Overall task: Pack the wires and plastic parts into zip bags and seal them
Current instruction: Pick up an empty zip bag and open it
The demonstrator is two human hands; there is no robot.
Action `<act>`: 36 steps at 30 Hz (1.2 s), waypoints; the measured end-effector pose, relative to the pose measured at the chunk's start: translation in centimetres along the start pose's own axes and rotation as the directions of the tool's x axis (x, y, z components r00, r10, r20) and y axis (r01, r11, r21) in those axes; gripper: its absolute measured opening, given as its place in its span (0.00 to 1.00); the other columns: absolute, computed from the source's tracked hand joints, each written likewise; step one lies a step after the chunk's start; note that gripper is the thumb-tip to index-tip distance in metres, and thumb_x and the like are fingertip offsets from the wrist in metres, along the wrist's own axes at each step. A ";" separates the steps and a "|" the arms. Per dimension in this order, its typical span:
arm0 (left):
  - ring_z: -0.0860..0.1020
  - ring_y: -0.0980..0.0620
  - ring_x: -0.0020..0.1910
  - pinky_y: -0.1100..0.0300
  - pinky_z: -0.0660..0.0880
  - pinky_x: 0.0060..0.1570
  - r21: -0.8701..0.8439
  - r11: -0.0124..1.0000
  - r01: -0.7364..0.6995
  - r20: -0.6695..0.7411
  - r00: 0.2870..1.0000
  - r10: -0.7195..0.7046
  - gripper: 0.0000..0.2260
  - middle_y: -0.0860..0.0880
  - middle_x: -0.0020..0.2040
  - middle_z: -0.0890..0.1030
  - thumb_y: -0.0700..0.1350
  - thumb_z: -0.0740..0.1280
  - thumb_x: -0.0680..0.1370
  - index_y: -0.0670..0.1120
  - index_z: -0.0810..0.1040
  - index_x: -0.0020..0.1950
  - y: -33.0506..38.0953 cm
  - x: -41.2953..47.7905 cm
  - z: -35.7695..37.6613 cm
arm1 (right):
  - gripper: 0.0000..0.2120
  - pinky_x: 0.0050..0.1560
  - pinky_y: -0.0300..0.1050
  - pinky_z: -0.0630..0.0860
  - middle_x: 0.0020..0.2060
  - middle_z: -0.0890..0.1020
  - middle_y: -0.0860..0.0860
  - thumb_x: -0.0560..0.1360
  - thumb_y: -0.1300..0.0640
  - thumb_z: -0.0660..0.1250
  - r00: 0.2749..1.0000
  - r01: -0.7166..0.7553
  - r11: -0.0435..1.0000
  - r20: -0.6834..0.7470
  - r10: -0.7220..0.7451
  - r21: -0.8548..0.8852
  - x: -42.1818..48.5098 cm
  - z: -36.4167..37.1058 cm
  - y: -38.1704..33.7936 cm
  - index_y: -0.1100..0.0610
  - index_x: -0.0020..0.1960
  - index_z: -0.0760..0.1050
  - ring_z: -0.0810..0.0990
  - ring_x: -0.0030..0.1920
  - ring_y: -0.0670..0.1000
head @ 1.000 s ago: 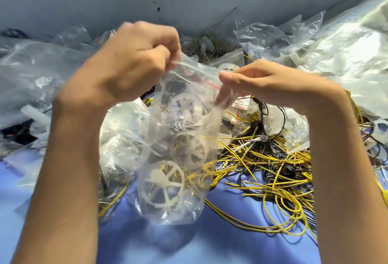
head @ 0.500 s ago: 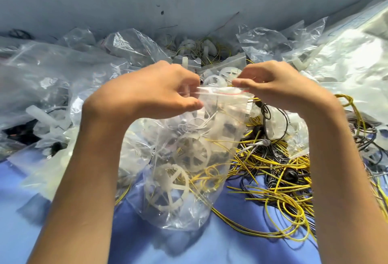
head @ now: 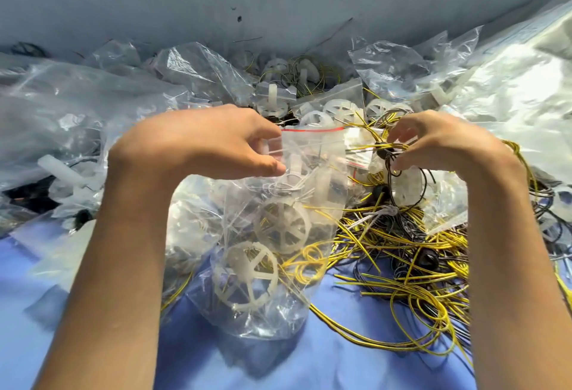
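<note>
1. Change: half a second ago both hands pinched the two ends of the zip strip. The right hand has now let go of it and moved off to the right, into the loose wire pile.
2. Left hand remains on the zip bag, with thumb and fingers clamped on the top left corner just under the red line.
3. Right-hand fingers are apart and loosely curved around a strand of yellow wires and a black wire loop. No firm grip visible yet.
4. Bag position: centre of view, upright, with its bottom down on the blue worktop. It sits lower than it did a second ago.
5. Contents: white spoked plastic wheels, pale wire and some yellow wire, all inside the film.
6. The strip reads flat and straight across its width. Judgement: seal probably closed, though the left end is hidden under the thumb.
7. Meaning for the task: this bag looks finished and needs only setting aside with the other filled bags. The right hand appears to be starting on the next batch.
8. Risk: stiff wire ends could spring the seal open if it is only partly pressed.
</note>
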State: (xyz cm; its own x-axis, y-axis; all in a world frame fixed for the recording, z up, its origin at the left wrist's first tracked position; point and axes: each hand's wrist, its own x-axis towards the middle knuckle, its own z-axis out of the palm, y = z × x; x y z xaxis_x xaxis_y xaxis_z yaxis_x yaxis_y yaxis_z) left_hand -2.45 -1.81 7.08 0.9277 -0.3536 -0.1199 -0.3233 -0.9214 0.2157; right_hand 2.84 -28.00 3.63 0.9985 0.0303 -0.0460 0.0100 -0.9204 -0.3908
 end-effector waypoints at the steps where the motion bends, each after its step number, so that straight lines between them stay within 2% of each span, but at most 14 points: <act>1: 0.76 0.61 0.40 0.60 0.73 0.44 -0.003 1.000 -0.001 0.008 1.000 0.001 0.11 0.60 0.38 0.78 0.58 0.64 0.74 0.52 0.77 0.46 0.0 0.0 0.0 | 0.19 0.43 0.43 0.72 0.55 0.79 0.54 0.67 0.62 0.74 1.000 0.013 1.000 -0.016 -0.012 0.027 0.0 0.0 0.1 0.52 0.57 0.77 0.77 0.49 0.53; 4: 0.76 0.60 0.41 0.58 0.75 0.45 -0.004 1.000 0.001 0.014 1.000 -0.001 0.11 0.60 0.39 0.78 0.58 0.63 0.74 0.53 0.77 0.47 0.0 0.0 0.0 | 0.18 0.39 0.40 0.70 0.55 0.79 0.54 0.67 0.62 0.74 0.995 0.058 0.994 -0.085 -0.050 0.089 0.0 -0.6 0.2 0.49 0.54 0.78 0.78 0.51 0.53; 9: 0.75 0.62 0.40 0.61 0.73 0.43 -0.012 1.000 -0.002 0.014 1.000 0.002 0.10 0.60 0.39 0.78 0.58 0.63 0.74 0.54 0.77 0.47 0.0 0.1 0.0 | 0.14 0.50 0.48 0.78 0.53 0.81 0.50 0.69 0.61 0.75 0.972 0.168 0.971 -0.195 -0.134 0.170 -1.0 -1.9 -0.3 0.46 0.49 0.78 0.80 0.51 0.52; 10: 0.75 0.62 0.40 0.61 0.73 0.43 -0.012 1.000 -0.003 0.013 1.000 0.003 0.10 0.60 0.39 0.78 0.58 0.63 0.74 0.54 0.77 0.47 0.0 0.1 0.1 | 0.14 0.50 0.47 0.78 0.52 0.81 0.49 0.69 0.62 0.74 0.966 0.193 0.964 -0.210 -0.153 0.184 -1.1 -2.0 -0.4 0.47 0.49 0.78 0.81 0.51 0.50; 13: 0.75 0.62 0.39 0.62 0.71 0.38 -0.009 1.000 -0.007 0.011 1.000 0.007 0.11 0.59 0.40 0.78 0.59 0.63 0.73 0.54 0.77 0.47 0.1 0.0 0.0 | 0.13 0.34 0.35 0.73 0.47 0.82 0.43 0.69 0.63 0.74 0.953 0.274 0.905 -0.219 -0.210 0.326 -1.8 -2.3 -0.8 0.47 0.47 0.79 0.80 0.44 0.36; 14: 0.74 0.63 0.38 0.62 0.70 0.37 -0.009 1.000 -0.007 0.010 1.000 0.007 0.11 0.59 0.40 0.78 0.60 0.62 0.73 0.55 0.77 0.46 0.2 -0.1 0.0 | 0.14 0.33 0.32 0.72 0.47 0.82 0.42 0.70 0.65 0.74 0.950 0.301 0.865 -0.208 -0.234 0.402 -2.0 -2.4 -1.0 0.47 0.47 0.79 0.80 0.44 0.34; 17: 0.74 0.64 0.38 0.62 0.67 0.35 -0.014 1.000 -0.011 0.008 1.000 0.011 0.11 0.59 0.40 0.78 0.61 0.62 0.72 0.57 0.76 0.46 0.3 -0.2 -0.1 | 0.16 0.44 0.34 0.75 0.50 0.82 0.45 0.71 0.69 0.71 0.933 0.360 0.762 -0.200 -0.300 0.538 -2.4 -2.3 -1.6 0.48 0.47 0.79 0.82 0.48 0.41; 19: 0.75 0.65 0.40 0.63 0.69 0.36 -0.027 1.000 -0.015 0.002 1.000 0.015 0.14 0.60 0.41 0.78 0.64 0.61 0.71 0.57 0.76 0.48 0.5 -0.2 -0.1 | 0.16 0.39 0.30 0.74 0.47 0.82 0.45 0.72 0.70 0.69 0.925 0.377 0.725 -0.193 -0.327 0.577 -2.6 -2.2 -2.0 0.49 0.46 0.79 0.81 0.44 0.38; 21: 0.76 0.64 0.42 0.63 0.72 0.41 -0.057 0.998 -0.011 -0.005 1.000 0.011 0.21 0.60 0.42 0.79 0.69 0.59 0.68 0.57 0.76 0.49 0.8 -0.3 -0.1 | 0.16 0.39 0.32 0.74 0.46 0.82 0.47 0.73 0.70 0.68 0.921 0.384 0.727 -0.184 -0.342 0.569 -2.6 -2.1 -2.3 0.49 0.46 0.79 0.81 0.42 0.39; 25: 0.78 0.62 0.44 0.59 0.75 0.50 -0.119 0.993 -0.018 -0.050 0.999 0.013 0.31 0.60 0.41 0.82 0.74 0.52 0.60 0.56 0.76 0.50 1.3 -0.3 0.0 | 0.16 0.46 0.36 0.75 0.50 0.83 0.49 0.73 0.70 0.67 0.910 0.407 0.749 -0.163 -0.381 0.523 -2.7 -2.0 -2.6 0.48 0.46 0.81 0.83 0.46 0.45; 28: 0.78 0.62 0.42 0.57 0.76 0.50 -0.120 0.992 -0.041 -0.091 0.995 0.030 0.31 0.59 0.40 0.81 0.73 0.51 0.61 0.55 0.76 0.50 1.5 -0.1 0.1 | 0.15 0.48 0.41 0.74 0.47 0.84 0.48 0.73 0.69 0.68 0.901 0.426 0.749 -0.168 -0.399 0.508 -2.7 -1.9 -2.7 0.49 0.46 0.81 0.84 0.46 0.48; 32: 0.80 0.62 0.36 0.55 0.77 0.47 -0.185 0.979 -0.086 -0.161 0.985 0.056 0.29 0.55 0.39 0.82 0.73 0.51 0.64 0.54 0.75 0.50 2.0 0.4 0.5 | 0.12 0.49 0.41 0.73 0.42 0.84 0.49 0.72 0.70 0.68 0.871 0.473 0.711 -0.157 -0.465 0.520 -2.8 -1.9 -2.8 0.55 0.48 0.80 0.83 0.45 0.46; 34: 0.80 0.63 0.32 0.56 0.77 0.47 -0.211 0.972 -0.101 -0.227 0.973 0.052 0.27 0.54 0.38 0.83 0.71 0.51 0.68 0.53 0.75 0.50 2.2 0.8 0.7 | 0.12 0.52 0.44 0.73 0.45 0.84 0.53 0.72 0.70 0.69 0.837 0.521 0.681 -0.153 -0.526 0.514 -3.1 -1.9 -2.9 0.55 0.49 0.81 0.83 0.47 0.46; 36: 0.78 0.64 0.30 0.56 0.77 0.46 -0.215 0.969 -0.122 -0.288 0.956 0.056 0.20 0.54 0.36 0.82 0.67 0.53 0.75 0.54 0.75 0.50 2.4 1.2 1.0 | 0.13 0.52 0.44 0.74 0.46 0.84 0.56 0.71 0.70 0.70 0.808 0.559 0.648 -0.163 -0.567 0.517 -3.3 -1.8 -3.2 0.54 0.48 0.81 0.82 0.47 0.46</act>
State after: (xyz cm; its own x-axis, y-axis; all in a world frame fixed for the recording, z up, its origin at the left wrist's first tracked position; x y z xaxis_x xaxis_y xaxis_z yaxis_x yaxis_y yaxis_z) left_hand -2.28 -4.66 6.54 0.9225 -0.3433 0.1767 -0.3861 -0.8151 0.4318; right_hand -0.44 -25.84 6.66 0.8098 0.4826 0.3337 0.5364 -0.3784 -0.7544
